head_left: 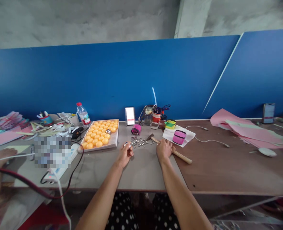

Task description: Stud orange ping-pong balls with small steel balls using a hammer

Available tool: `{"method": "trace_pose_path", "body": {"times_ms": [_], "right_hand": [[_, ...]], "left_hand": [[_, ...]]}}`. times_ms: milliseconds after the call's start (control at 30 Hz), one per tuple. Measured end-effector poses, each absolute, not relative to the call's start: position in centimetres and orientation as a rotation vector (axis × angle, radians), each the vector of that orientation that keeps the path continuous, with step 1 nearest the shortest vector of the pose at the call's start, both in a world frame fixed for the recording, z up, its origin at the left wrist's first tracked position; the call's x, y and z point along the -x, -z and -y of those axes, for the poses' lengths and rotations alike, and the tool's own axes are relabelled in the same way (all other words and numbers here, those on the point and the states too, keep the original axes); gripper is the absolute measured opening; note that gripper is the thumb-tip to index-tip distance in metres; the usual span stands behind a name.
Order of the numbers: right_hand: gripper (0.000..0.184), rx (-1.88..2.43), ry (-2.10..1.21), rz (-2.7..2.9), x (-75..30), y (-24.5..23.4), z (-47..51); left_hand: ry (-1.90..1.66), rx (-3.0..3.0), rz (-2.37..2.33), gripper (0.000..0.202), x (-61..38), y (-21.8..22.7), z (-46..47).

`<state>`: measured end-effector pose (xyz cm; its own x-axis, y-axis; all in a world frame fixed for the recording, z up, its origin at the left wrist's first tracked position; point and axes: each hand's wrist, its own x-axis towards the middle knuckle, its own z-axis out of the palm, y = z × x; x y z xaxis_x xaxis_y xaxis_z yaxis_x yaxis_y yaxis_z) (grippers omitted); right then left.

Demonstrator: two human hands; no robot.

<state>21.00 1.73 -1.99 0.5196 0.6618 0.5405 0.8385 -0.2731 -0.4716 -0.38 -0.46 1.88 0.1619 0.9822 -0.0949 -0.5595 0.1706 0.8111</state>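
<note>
From the head view, my left hand (125,156) is just above the desk (141,174), fingers curled in with a small shiny metal piece (127,145) pinched at the tips. My right hand (164,149) lies palm down over the wooden handle of the hammer (183,157), between the head and the handle's end; its fingers are mostly hidden, so I cannot tell how tightly they close.

Loose metal beads (138,141) are scattered between my hands, beside the hammer head. To the left is the tray (117,135) of orange balls (99,144), with one silver ball (108,131) among them. A magenta roll (136,129) lies behind the beads, and a magenta pouch (179,136) rests on white paper (191,135) near my right hand.

To handle this well, I judge it best to keep the shiny piece in the fingertips, where I can see how it faces, and my knuckles clear of the hammer head. The beads look ready to roll, so I should move gently and avoid dragging the hammer through them.
</note>
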Motion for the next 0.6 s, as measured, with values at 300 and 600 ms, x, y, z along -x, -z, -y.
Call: {"method": "trace_pose_path", "body": {"times_ms": [300,600], "right_hand": [[0.024,1.912,0.256,1.563,-20.0,1.2,-0.9],[0.026,1.899,0.189,1.676,-19.6,1.4,-1.1]], "left_hand": [[-1.250,-0.701,-0.756,0.038,0.3,-2.1,0.5],[-1.260,-0.755,-0.708,0.040,0.2,-1.6,0.5]]}}
